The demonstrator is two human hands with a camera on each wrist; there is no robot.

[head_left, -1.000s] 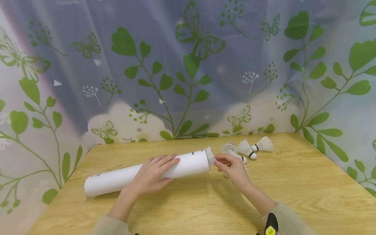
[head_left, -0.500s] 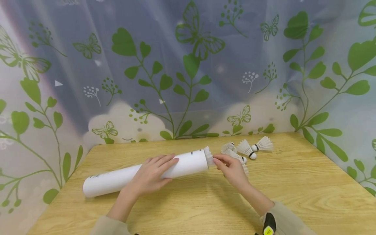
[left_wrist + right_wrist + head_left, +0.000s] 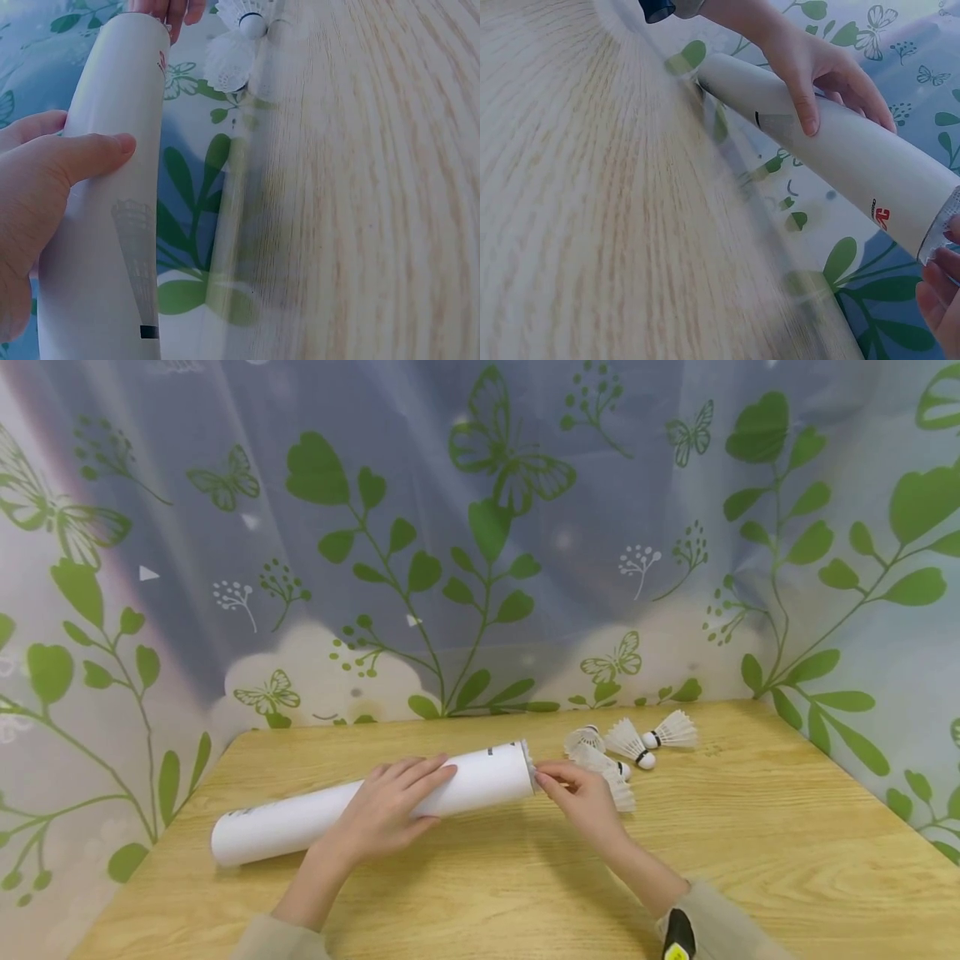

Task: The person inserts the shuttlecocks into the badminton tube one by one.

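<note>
A long white shuttlecock tube (image 3: 487, 779) lies slanted over the table, its mouth to the right. My left hand (image 3: 393, 806) holds it around the middle, with the thumb on the near side and the fingers over the top. At the mouth, only the feather rim of a shuttlecock (image 3: 949, 208) shows; the rest is hidden inside the tube. The thumb and forefinger of my right hand (image 3: 588, 802) pinch that feather edge. In the left wrist view the left thumb (image 3: 112, 150) presses along the tube's side, above a printed shuttlecock picture.
Several loose white shuttlecocks (image 3: 630, 743) with black bands lie in a cluster behind the right hand. The wooden table (image 3: 750, 852) ends at a curtain (image 3: 570, 568) printed with leaves and butterflies. A dark device with a yellow label (image 3: 678, 939) sits on the right wrist.
The shuttlecock has slid further left into the tube, so less of its feathers stick out. My right hand has moved left with it; the left hand stays on the tube.
</note>
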